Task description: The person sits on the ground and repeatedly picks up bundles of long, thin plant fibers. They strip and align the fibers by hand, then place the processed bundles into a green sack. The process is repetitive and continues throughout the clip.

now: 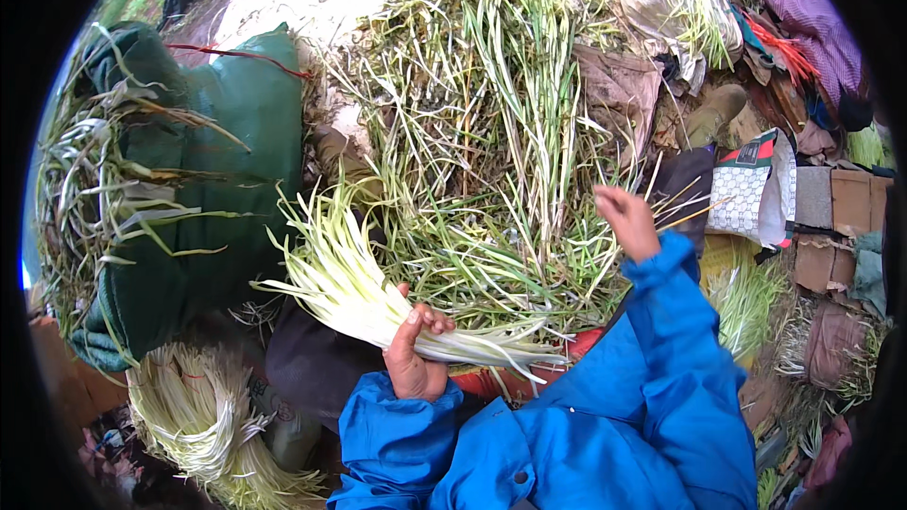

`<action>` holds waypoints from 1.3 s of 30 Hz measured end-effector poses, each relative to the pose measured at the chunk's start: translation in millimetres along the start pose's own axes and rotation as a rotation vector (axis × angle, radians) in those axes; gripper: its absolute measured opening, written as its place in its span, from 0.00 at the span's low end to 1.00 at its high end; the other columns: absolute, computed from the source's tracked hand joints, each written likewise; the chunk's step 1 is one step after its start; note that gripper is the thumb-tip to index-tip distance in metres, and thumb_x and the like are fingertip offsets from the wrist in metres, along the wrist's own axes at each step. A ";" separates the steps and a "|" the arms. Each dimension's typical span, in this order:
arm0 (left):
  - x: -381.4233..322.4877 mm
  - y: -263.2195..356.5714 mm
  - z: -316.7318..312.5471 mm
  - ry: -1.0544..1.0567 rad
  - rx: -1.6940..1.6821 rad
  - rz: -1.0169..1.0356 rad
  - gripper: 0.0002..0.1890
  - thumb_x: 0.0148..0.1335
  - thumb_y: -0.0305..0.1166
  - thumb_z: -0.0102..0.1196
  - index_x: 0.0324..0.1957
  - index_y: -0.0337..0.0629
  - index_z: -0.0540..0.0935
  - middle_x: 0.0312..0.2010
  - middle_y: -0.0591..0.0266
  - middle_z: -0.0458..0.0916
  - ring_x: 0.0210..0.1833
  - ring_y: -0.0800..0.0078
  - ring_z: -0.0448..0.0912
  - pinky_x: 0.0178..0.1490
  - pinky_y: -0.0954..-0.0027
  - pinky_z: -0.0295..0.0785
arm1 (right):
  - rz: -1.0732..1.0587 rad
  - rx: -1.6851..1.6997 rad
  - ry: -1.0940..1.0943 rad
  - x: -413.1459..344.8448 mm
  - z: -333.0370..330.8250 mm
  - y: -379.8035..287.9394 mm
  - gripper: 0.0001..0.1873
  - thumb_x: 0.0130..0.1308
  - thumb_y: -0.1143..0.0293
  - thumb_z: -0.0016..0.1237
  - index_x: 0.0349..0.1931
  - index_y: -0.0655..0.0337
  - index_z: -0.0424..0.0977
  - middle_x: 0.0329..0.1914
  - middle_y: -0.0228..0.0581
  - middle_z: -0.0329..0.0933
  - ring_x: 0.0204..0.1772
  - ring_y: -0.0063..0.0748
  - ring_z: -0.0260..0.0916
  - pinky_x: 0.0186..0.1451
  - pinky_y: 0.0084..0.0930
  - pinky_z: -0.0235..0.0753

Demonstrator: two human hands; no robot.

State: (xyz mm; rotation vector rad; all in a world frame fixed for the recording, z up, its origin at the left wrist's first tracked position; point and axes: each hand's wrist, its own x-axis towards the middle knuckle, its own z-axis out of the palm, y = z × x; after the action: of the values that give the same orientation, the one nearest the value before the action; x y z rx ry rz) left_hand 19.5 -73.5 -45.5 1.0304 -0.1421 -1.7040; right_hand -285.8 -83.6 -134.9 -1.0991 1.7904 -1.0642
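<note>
My left hand (418, 354) is closed around a bunch of pale yellow-green leafy stalks (354, 283), their leaf ends fanned to the upper left and their white ends pointing right over my lap. My right hand (627, 219) is raised at the right of the leaf pile, its fingers bent; whether it holds anything cannot be told, though a few thin dry stalks show just behind it. A large heap of loose green and yellowed stalks (489, 120) spreads before me, with longer stalks lying lengthwise on top.
At left stands a stuffed green woven sack (241, 149) with withered leaves on it. Tied pale bundles (205, 411) lie at lower left. To the right are a patterned bag (751, 191), more stalks (747, 297) and cardboard (850, 202). A person in a checked sleeve (815, 28) is at upper right.
</note>
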 end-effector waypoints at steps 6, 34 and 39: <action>0.6 -4.0 1.2 -0.029 0.000 -0.052 0.26 0.52 0.27 0.48 0.54 0.40 0.58 0.22 0.64 0.65 0.25 0.73 0.65 0.34 0.66 0.65 | 0.308 -0.213 -0.040 78.5 57.3 65.7 0.20 0.51 0.61 0.52 0.39 0.68 0.71 0.33 0.43 0.75 0.33 0.28 0.71 0.37 0.22 0.71; -12.9 4.6 -0.9 0.004 0.008 -0.087 0.22 0.50 0.26 0.50 0.49 0.36 0.62 0.19 0.62 0.66 0.23 0.72 0.66 0.33 0.66 0.65 | -0.237 -1.093 -0.255 107.9 41.6 46.3 0.20 0.55 0.57 0.43 0.43 0.61 0.66 0.46 0.45 0.67 0.49 0.41 0.65 0.47 0.38 0.68; -14.9 6.3 -3.5 -0.006 0.000 -0.102 0.21 0.51 0.25 0.47 0.50 0.37 0.63 0.19 0.61 0.65 0.23 0.71 0.65 0.34 0.65 0.64 | 0.290 -1.017 -0.229 86.2 -52.2 72.8 0.23 0.49 0.56 0.48 0.41 0.62 0.69 0.40 0.50 0.69 0.46 0.48 0.66 0.47 0.39 0.66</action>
State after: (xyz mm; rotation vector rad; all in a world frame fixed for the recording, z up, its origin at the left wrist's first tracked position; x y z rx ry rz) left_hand 27.0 -62.4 -35.9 1.0477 -0.0948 -1.7993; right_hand -382.3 -129.7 -198.4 -1.3682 2.2322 0.2229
